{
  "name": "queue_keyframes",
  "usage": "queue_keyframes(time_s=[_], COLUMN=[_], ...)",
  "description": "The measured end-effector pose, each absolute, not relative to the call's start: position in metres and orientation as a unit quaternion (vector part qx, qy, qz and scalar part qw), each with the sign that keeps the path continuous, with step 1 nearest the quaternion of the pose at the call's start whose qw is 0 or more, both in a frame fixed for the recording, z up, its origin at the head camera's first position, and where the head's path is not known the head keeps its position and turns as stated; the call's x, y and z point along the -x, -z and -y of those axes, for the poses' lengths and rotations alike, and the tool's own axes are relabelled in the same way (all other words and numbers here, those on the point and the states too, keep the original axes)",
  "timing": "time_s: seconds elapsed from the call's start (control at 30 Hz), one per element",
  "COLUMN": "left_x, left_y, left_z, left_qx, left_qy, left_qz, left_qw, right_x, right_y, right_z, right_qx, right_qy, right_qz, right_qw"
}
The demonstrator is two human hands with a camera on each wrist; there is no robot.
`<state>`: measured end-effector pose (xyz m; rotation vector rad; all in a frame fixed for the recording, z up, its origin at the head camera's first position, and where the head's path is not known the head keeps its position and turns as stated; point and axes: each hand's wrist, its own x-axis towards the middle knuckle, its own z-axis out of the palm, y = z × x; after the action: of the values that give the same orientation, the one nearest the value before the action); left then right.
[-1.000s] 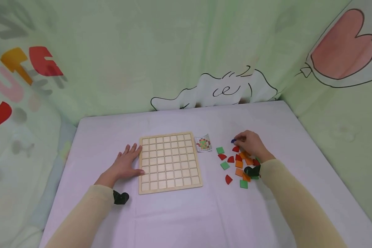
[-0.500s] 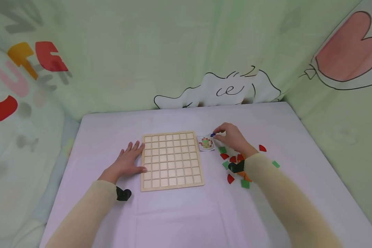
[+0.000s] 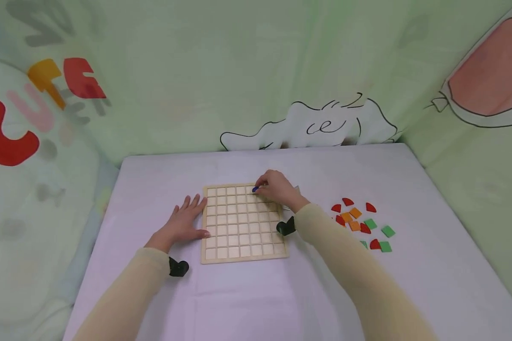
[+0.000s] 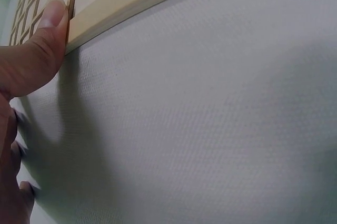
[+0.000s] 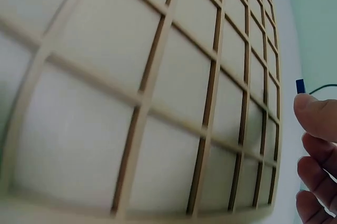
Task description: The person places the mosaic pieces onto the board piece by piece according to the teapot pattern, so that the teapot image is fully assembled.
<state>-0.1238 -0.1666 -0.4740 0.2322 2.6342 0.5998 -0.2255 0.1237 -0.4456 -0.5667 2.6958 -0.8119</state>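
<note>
A wooden grid board (image 3: 239, 260) with square cells lies flat on the table, its cells bare where they show. My left hand (image 3: 182, 221) rests at its left edge, fingers spread and thumb on the frame, as the left wrist view shows the thumb (image 4: 47, 34) lying over the rim. Over the far right part of the grid, my right hand (image 3: 277, 188) pinches a small dark blue piece (image 3: 255, 189) between thumb and fingertips. In the right wrist view the blue piece (image 5: 300, 85) sticks up past the thumb. Whether it touches a cell I cannot tell.
Red quarter-round pieces (image 3: 370, 207), orange squares (image 3: 355, 212) and green squares (image 3: 388, 231) lie loose at the right, partly behind the right sleeve. A small picture card (image 3: 297, 189) is mostly hidden by the right wrist. Fabric walls stand behind the lilac-covered table (image 3: 239, 303).
My right hand has carried the blue piece left from the loose pieces, past the card, to above the board's far rows. My left hand stays at the board's left edge.
</note>
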Motion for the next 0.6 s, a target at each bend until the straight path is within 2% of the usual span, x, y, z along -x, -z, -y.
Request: queue_keyframes(time_s=[0.3,0.6], left_x=[0.123,0.123], left_y=[0.476,0.476], left_z=[0.162,0.161], left_qx=[-0.090,-0.085], left_qy=[-0.211,-0.209], left_qz=[-0.950,-0.951], left_qw=[0.213,0.212], right_x=[0.230,0.233], right_y=[0.459,0.462], right_z=[-0.097,-0.090], right_qx=[0.191,0.181], right_qy=[0.287,0.282], right_qz=[-0.925,-0.927], right_qw=[0.161,0.168])
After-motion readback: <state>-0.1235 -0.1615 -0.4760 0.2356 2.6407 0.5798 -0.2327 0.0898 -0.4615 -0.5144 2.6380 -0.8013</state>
